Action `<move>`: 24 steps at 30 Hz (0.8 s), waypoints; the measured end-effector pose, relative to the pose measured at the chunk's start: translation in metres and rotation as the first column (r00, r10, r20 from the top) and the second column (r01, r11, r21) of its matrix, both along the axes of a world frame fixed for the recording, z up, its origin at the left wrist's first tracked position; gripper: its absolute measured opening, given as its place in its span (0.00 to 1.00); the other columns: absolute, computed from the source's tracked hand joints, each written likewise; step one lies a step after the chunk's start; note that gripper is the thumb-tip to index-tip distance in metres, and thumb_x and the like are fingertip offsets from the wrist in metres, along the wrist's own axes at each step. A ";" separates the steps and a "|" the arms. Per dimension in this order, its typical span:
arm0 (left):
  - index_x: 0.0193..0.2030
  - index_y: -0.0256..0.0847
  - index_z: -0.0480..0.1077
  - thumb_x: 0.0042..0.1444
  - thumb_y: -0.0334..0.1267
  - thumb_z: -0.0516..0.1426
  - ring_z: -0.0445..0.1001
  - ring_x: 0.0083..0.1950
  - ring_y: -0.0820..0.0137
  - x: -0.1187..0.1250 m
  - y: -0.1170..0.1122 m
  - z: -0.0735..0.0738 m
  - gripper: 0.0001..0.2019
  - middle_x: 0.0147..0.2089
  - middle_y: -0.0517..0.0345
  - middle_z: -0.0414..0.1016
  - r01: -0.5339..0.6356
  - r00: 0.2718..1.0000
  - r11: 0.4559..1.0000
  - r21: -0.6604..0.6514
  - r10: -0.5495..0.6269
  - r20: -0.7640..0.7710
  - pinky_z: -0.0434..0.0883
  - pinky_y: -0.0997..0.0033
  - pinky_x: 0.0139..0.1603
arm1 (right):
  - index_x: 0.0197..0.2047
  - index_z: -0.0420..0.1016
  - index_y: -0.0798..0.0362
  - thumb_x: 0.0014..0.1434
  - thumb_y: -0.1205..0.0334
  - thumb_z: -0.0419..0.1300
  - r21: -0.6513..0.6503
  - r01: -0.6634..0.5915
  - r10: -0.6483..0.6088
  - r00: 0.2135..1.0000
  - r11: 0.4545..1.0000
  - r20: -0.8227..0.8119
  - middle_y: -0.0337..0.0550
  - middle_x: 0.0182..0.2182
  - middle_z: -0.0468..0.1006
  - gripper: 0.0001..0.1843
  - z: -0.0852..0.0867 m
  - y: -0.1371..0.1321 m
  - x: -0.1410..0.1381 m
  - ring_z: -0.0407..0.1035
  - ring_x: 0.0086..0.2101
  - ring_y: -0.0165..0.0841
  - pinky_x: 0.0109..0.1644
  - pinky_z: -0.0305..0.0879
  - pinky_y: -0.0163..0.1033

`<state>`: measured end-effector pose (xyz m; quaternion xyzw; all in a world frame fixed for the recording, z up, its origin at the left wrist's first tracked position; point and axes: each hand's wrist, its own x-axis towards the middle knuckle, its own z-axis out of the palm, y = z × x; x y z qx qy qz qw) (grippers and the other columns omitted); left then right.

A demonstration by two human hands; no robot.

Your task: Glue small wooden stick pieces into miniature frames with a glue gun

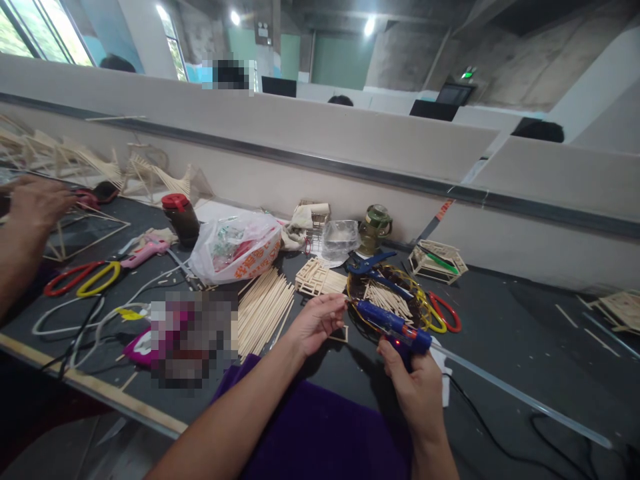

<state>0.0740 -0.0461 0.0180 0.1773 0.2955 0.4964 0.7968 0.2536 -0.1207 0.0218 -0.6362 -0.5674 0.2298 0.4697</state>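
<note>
My right hand (pixel 417 387) is wrapped round the handle of a blue hot glue gun (pixel 387 319). A small red light glows on the gun, and a long clear glue stick (pixel 525 395) runs out of its back. My left hand (pixel 317 323) is closed in a pinch right at the gun's nozzle; whatever sits between those fingertips is too small to make out. Just below that hand shows the corner of a small wooden stick frame (pixel 343 337). Behind the gun, a round basket (pixel 355 317) holds short cut sticks (pixel 385 300) and blue-handled pliers (pixel 373 263).
Long wooden sticks (pixel 265 310) lie left of my left hand, near a small stick structure (pixel 313 277). Red-and-yellow scissors (pixel 445 313) rest right of the basket. A plastic bag (pixel 237 247) and green jug (pixel 375 230) stand behind. At left, another person's hand (pixel 40 203) works.
</note>
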 end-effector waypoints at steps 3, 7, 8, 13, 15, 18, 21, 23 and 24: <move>0.34 0.34 0.74 0.42 0.31 0.69 0.69 0.24 0.80 0.000 0.000 0.001 0.11 0.28 0.60 0.74 -0.003 1.000 1.000 -0.002 0.003 0.007 0.68 0.80 0.27 | 0.37 0.77 0.57 0.55 0.46 0.60 0.011 -0.005 0.005 1.000 1.000 0.014 0.44 0.25 0.76 0.21 0.001 0.000 0.000 0.69 0.28 0.37 0.31 0.63 0.38; 0.34 0.34 0.74 0.41 0.31 0.69 0.69 0.25 0.80 0.000 -0.001 0.002 0.12 0.28 0.60 0.74 -0.020 1.000 1.000 -0.012 0.020 0.007 0.68 0.79 0.27 | 0.37 0.77 0.57 0.56 0.47 0.59 0.022 -0.006 0.005 1.000 1.000 0.027 0.43 0.24 0.76 0.20 0.003 0.000 -0.001 0.69 0.28 0.37 0.30 0.63 0.38; 0.33 0.34 0.74 0.41 0.30 0.69 0.70 0.25 0.79 0.000 -0.001 0.002 0.12 0.28 0.60 0.75 -0.024 1.000 1.000 -0.012 0.024 0.010 0.67 0.79 0.27 | 0.37 0.78 0.56 0.56 0.47 0.60 0.025 -0.007 0.007 1.000 1.000 0.027 0.43 0.24 0.76 0.20 0.004 0.001 -0.001 0.69 0.28 0.37 0.30 0.63 0.38; 0.33 0.34 0.74 0.41 0.30 0.69 0.69 0.24 0.80 -0.001 0.001 0.002 0.12 0.28 0.60 0.75 -0.037 0.999 0.999 -0.007 0.037 0.017 0.67 0.79 0.27 | 0.35 0.78 0.56 0.55 0.48 0.61 0.022 -0.008 0.008 1.000 1.000 0.013 0.43 0.23 0.76 0.18 0.004 0.000 0.000 0.69 0.27 0.36 0.29 0.63 0.37; 0.33 0.34 0.74 0.40 0.30 0.69 0.69 0.24 0.80 -0.001 0.002 0.001 0.12 0.28 0.60 0.75 -0.050 0.999 0.999 -0.012 0.050 0.004 0.67 0.79 0.27 | 0.34 0.78 0.56 0.54 0.48 0.61 0.012 0.004 -0.004 1.000 1.000 -0.025 0.43 0.24 0.76 0.18 0.004 -0.001 0.001 0.69 0.26 0.35 0.28 0.64 0.36; 0.34 0.33 0.75 0.40 0.30 0.69 0.69 0.25 0.80 -0.002 0.003 0.001 0.13 0.28 0.60 0.74 -0.064 0.998 0.998 -0.010 0.064 -0.004 0.67 0.79 0.27 | 0.32 0.78 0.56 0.54 0.47 0.61 -0.002 0.014 -0.014 0.994 1.000 -0.104 0.42 0.22 0.75 0.18 0.007 -0.003 0.007 0.67 0.23 0.32 0.27 0.63 0.35; 0.33 0.34 0.75 0.40 0.31 0.69 0.68 0.24 0.80 -0.001 0.003 0.002 0.12 0.28 0.60 0.74 -0.050 0.999 0.999 0.012 0.050 -0.002 0.66 0.79 0.27 | 0.32 0.78 0.57 0.54 0.47 0.62 -0.042 -0.006 -0.002 0.985 0.999 -0.170 0.39 0.18 0.72 0.19 0.014 -0.009 0.021 0.64 0.21 0.30 0.26 0.62 0.34; 0.33 0.34 0.75 0.40 0.31 0.69 0.67 0.23 0.81 -0.001 0.002 0.002 0.12 0.27 0.60 0.74 -0.040 0.999 0.999 0.022 0.040 -0.016 0.65 0.80 0.27 | 0.33 0.78 0.57 0.51 0.46 0.63 -0.112 0.007 -0.030 0.980 0.994 -0.199 0.39 0.18 0.72 0.20 0.017 -0.016 0.036 0.65 0.21 0.31 0.27 0.63 0.35; 0.33 0.34 0.75 0.40 0.31 0.70 0.66 0.23 0.81 0.000 0.001 0.002 0.12 0.27 0.60 0.74 -0.036 0.999 0.999 0.026 0.036 -0.029 0.65 0.80 0.27 | 0.34 0.77 0.57 0.50 0.45 0.64 -0.162 0.018 -0.053 0.975 0.987 -0.215 0.39 0.18 0.73 0.21 0.017 -0.020 0.045 0.66 0.22 0.31 0.27 0.64 0.35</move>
